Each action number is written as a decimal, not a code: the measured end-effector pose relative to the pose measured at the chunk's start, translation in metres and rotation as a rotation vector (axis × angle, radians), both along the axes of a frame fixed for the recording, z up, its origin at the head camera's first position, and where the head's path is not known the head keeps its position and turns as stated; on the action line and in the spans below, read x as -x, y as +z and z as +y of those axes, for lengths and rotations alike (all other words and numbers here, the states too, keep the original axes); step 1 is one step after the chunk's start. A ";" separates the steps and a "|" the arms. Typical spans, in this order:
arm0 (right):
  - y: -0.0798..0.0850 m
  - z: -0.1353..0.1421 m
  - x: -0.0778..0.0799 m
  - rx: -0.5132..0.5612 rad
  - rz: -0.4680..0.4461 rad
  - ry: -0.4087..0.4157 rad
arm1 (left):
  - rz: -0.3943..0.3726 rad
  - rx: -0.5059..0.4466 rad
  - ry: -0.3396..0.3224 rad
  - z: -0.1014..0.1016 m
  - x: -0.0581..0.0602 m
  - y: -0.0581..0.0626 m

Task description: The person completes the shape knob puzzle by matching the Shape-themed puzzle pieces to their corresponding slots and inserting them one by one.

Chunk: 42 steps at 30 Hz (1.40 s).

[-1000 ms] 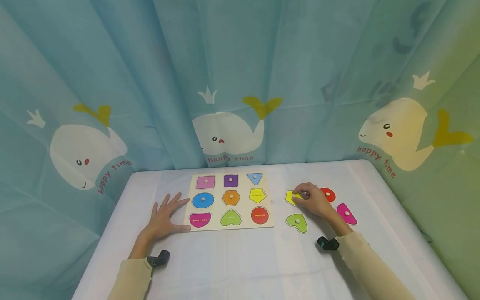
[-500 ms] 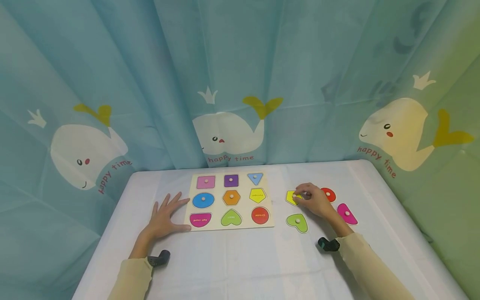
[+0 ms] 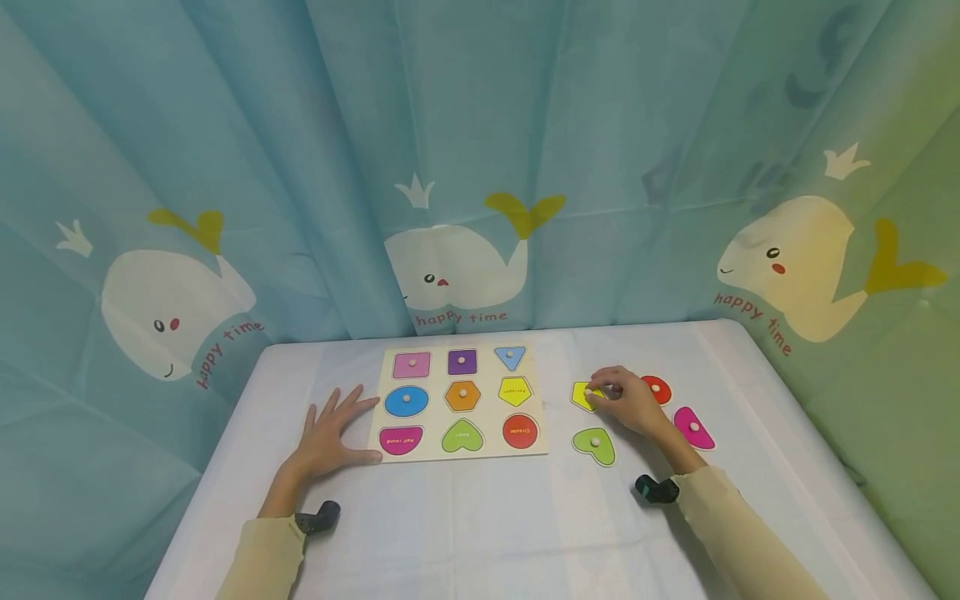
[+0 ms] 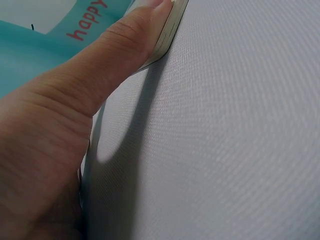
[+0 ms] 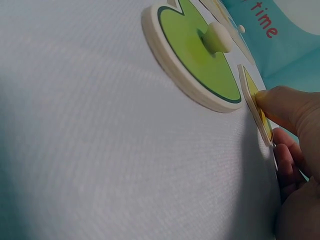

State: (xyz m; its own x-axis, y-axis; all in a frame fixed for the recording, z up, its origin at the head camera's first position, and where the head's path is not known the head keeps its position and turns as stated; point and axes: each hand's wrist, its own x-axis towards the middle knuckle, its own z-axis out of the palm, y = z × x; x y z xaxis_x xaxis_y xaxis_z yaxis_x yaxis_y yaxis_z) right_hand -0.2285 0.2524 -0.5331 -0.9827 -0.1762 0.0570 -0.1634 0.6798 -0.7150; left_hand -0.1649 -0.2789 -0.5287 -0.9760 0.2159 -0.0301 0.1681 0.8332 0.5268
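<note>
Thumb and index finger of my right hand (image 3: 630,404) pinch the knob of a yellow pentagon puzzle piece (image 3: 579,396), which lies on the table to the right of the puzzle board (image 3: 431,457). The right wrist view shows the thumb over the yellow piece (image 5: 251,90), the other fingers curled behind it. My left hand (image 3: 327,442) is spread flat at the board's left side. Its thumb touches the near left corner of the board (image 4: 167,42) in the left wrist view. On the board, the yellow pentagon recess (image 3: 515,391) shows a printed label.
A green heart piece (image 3: 593,447) lies nearest the right hand, with a red circle piece (image 3: 657,389) and a magenta half-round piece (image 3: 693,428) beyond it. Knobbed pieces, such as the blue oval (image 3: 406,402), sit in the board. A whale-print curtain (image 3: 600,250) hangs behind the table.
</note>
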 end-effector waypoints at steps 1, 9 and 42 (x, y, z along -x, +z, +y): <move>0.000 0.000 0.000 -0.001 0.000 0.001 | -0.004 0.001 0.003 0.000 0.000 0.000; -0.001 -0.001 0.000 0.003 -0.008 -0.012 | -0.004 -0.001 -0.001 0.000 0.000 0.001; 0.004 0.001 0.006 -0.013 -0.013 0.040 | 0.001 -0.001 0.003 0.001 -0.003 0.002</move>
